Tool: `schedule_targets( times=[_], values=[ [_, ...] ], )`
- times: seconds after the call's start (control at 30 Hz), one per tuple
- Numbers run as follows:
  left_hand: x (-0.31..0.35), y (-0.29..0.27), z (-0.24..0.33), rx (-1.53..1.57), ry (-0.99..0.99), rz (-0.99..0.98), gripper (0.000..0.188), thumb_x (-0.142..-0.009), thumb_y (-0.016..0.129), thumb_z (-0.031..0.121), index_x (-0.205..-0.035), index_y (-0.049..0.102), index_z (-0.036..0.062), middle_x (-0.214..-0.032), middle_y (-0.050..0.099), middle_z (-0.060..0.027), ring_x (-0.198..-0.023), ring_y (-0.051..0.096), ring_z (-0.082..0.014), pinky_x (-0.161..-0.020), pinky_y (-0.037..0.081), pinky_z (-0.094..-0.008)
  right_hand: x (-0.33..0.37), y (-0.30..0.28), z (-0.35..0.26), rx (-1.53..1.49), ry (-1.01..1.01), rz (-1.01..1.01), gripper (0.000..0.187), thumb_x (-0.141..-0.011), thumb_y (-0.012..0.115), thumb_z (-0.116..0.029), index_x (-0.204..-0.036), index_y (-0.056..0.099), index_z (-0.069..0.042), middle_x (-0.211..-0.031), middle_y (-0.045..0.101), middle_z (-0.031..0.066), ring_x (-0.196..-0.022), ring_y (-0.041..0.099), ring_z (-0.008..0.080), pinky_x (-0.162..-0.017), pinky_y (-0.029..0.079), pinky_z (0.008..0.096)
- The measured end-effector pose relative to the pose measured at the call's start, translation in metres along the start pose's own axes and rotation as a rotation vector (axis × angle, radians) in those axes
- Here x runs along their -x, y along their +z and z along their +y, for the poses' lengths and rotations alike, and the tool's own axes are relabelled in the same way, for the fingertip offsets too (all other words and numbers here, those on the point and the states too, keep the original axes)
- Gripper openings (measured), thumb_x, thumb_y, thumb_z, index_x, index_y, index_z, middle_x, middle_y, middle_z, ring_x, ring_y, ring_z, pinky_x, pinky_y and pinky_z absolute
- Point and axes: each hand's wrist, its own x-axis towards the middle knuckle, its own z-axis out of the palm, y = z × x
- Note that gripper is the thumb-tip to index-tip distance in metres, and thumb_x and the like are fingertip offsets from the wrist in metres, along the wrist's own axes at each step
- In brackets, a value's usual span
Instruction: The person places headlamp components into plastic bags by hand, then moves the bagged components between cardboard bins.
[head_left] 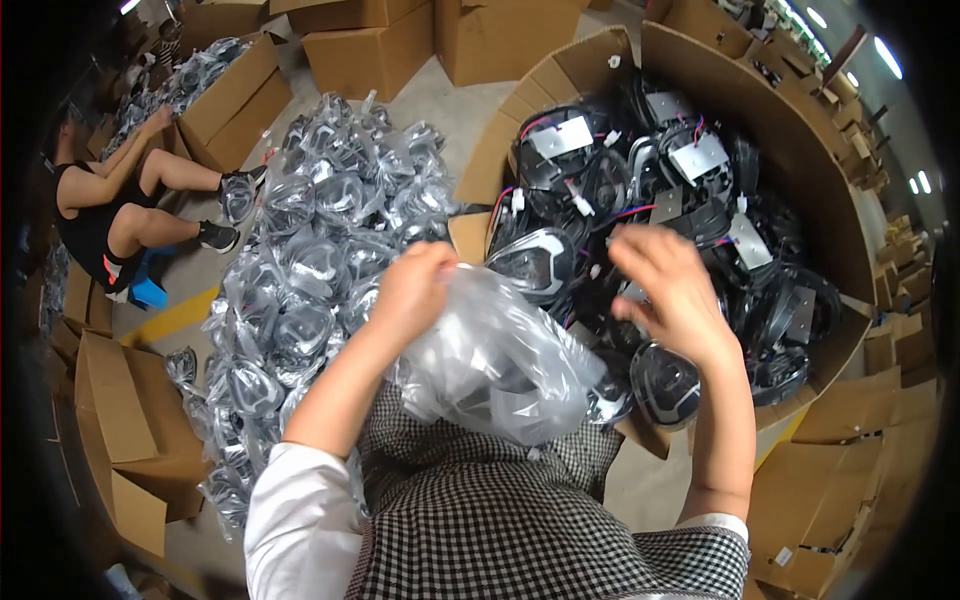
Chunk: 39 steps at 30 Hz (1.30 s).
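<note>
From where I stand, the biggest thing here is an open-topped brown cardboard box (555, 85) at one to three o'clock from the worker, loaded with rounded black plastic units (540, 262). Next comes a sprawling heap of similar dark units in clear plastic wrapping (310, 265), over the grey concrete floor (630, 515) from nine to eleven o'clock. A co-worker in black (85, 195) sits beyond it, between nine and ten. Right in front of the worker's black-and-white checked apron (490, 520) hangs a crumpled, translucent plastic bag (490, 365); something dark shows through it, though I can't tell whether inside or behind. At the bag's ten o'clock, the left hand (415, 290) is closed, pinching its edge. At its two o'clock, the right hand (668, 290), slightly blurred, has its fingers parted over the black units; I can't tell whether it touches one. Smallest are the white plastic connectors (582, 204) among the units.
</note>
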Motion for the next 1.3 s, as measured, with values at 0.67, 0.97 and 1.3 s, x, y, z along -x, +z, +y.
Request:
schedule_targets(
  times=[0.67,0.97,1.3],
  values=[
    [0.072,-0.039,0.049,-0.525,0.631,0.222,0.025,-0.065,0.079,0.028,-0.076,0.061,0.0139,-0.071,0.051,-0.0016,-0.053,0.058,-0.0154,-0.040,0.043,-0.0279,0.038,-0.058,-0.040,-0.831,0.050,-0.233,0.061,-0.055,0.087,-0.040,-0.094,0.065,0.002,-0.081,0.063,0.0089,-0.074,0.060,0.0235,-0.071,0.044,0.0359],
    [0.087,-0.071,0.098,-0.201,1.067,-0.173,0.050,-0.075,0.066,0.018,-0.119,0.060,0.0400,-0.073,0.051,0.0083,-0.051,0.053,-0.0091,-0.041,0.038,-0.0248,0.093,0.057,-0.084,-2.007,0.303,-0.341,0.118,-0.063,0.084,-0.044,-0.152,0.014,-0.011,-0.156,0.011,0.0215,-0.142,0.019,0.0368,-0.115,0.015,0.0455],
    [-0.018,-0.040,-0.004,-0.295,-0.167,0.100,0.032,-0.073,0.055,0.000,-0.103,0.066,0.0057,-0.096,0.066,-0.0135,-0.091,0.065,-0.0312,-0.078,0.050,-0.0403,0.075,0.030,-0.139,-2.057,0.571,0.544,0.122,-0.048,0.086,-0.057,-0.146,0.028,-0.012,-0.145,0.034,0.0234,-0.133,0.036,0.0401,-0.110,0.031,0.0531]
  ],
)
